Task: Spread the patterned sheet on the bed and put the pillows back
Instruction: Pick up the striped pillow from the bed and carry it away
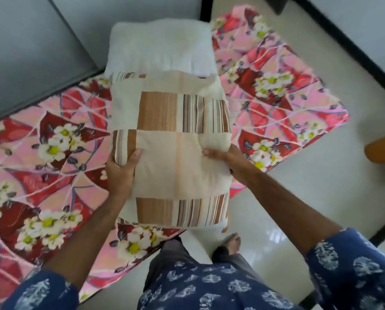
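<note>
The patterned sheet [52,166], pink and red with white flowers, lies spread over the bed from the left edge to the upper right. A cream pillow with brown striped patches [171,148] is held over the bed's near edge. My left hand [120,173] grips its left side, thumb on top. Its right side is gripped by my right hand [225,157]. Beyond it a plain white pillow [160,45] lies on the sheet against the wall.
Grey walls [30,52] meet behind the bed at the upper left. White tiled floor [321,186] runs along the right, with an orange cylindrical object [383,151] at the right edge. My bare foot [231,242] stands on the floor beside the bed.
</note>
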### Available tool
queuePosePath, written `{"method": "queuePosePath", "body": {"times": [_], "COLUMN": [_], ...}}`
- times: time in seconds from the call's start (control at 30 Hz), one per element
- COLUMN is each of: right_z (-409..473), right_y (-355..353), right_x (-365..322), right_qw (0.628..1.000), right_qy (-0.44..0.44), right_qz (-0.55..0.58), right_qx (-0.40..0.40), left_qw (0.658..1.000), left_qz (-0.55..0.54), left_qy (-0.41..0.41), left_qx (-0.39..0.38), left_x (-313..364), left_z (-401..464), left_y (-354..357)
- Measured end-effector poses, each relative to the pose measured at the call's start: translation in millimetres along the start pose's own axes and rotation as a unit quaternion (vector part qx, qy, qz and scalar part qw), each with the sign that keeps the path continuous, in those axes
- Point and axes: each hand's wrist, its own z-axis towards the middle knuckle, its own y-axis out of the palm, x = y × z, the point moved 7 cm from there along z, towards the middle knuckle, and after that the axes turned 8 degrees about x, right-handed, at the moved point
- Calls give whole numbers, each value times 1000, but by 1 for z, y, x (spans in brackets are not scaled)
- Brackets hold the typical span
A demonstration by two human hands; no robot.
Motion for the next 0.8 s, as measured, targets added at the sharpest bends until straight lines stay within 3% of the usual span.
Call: {"method": "queuePosePath", "body": {"times": [0.1, 0.37, 0.67, 0.8], "right_z": [-41, -124, -185, -201], "right_y": [-83, -313, -546, -658], "right_x": [-33, -96, -106, -107], "right_qw": [999, 981, 940, 903], "right_qy": [-50, -148, -186, -190], "right_qz": [6, 73, 126, 154], "right_qx": [4, 105, 255, 353], "left_qw": [998, 975, 928, 897], "left_qz": [-17, -31, -2, 5], "left_qy": [65, 174, 233, 249], "left_qx": [3, -133, -290, -364], "left_x": [54, 173, 235, 260], "left_z": [-54, -172, -280, -333], "left_y": [54, 256, 506, 636]}}
